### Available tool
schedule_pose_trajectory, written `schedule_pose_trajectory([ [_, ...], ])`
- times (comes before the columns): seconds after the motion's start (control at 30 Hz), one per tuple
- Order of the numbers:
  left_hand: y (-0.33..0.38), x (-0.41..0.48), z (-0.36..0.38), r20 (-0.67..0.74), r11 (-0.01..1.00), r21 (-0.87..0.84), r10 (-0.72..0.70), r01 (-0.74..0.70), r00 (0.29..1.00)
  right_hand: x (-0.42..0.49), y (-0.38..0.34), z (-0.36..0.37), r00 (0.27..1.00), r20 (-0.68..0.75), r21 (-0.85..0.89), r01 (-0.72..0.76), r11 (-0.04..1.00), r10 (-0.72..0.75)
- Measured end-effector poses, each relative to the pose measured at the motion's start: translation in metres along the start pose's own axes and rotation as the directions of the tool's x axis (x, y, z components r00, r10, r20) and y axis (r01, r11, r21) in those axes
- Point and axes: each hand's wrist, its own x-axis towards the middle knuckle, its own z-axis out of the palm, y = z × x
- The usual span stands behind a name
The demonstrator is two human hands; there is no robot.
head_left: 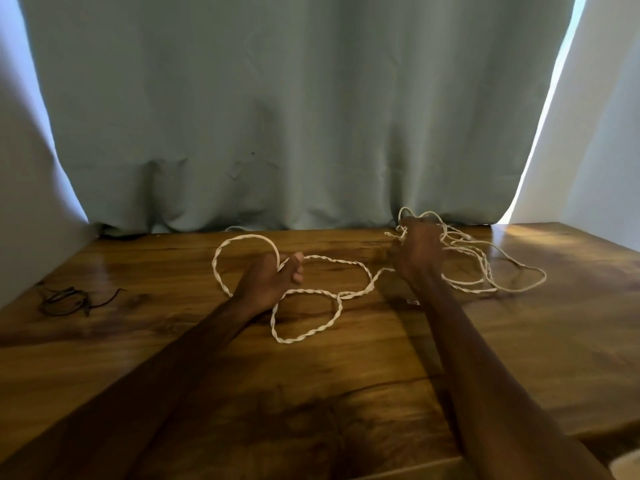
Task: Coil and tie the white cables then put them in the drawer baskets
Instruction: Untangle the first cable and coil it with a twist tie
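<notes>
A long white twisted cable (311,296) lies in loose loops across the middle of the wooden table (311,393). My left hand (273,280) grips one loop of it, which arcs up and to the left of the hand. My right hand (420,251) is closed round a tangled bunch of thinner white cable (485,271) near the table's back edge. Strands of that bunch spill to the right of the hand. The twisted cable runs between the two hands. No drawer baskets are in view.
A small coil of dark cord (67,301) lies at the table's left side. A grey-green curtain (294,116) hangs behind the back edge, with white walls on both sides. The table's right front corner (588,434) ends near my right forearm.
</notes>
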Motion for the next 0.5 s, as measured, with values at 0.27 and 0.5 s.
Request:
schedule_pose_trajectory([
  [0.27,0.001,0.011,-0.036,0.102,0.934,-0.356,0.033,0.006,0.994,-0.034,-0.06,0.034,0.802,0.485,0.266,0.244,0.933,-0.348],
  [0.5,0.008,0.014,-0.041,0.479,0.895,-0.371,-0.043,0.247,0.877,-0.042,-0.075,0.055,0.752,0.275,0.412,0.47,0.78,-0.599],
])
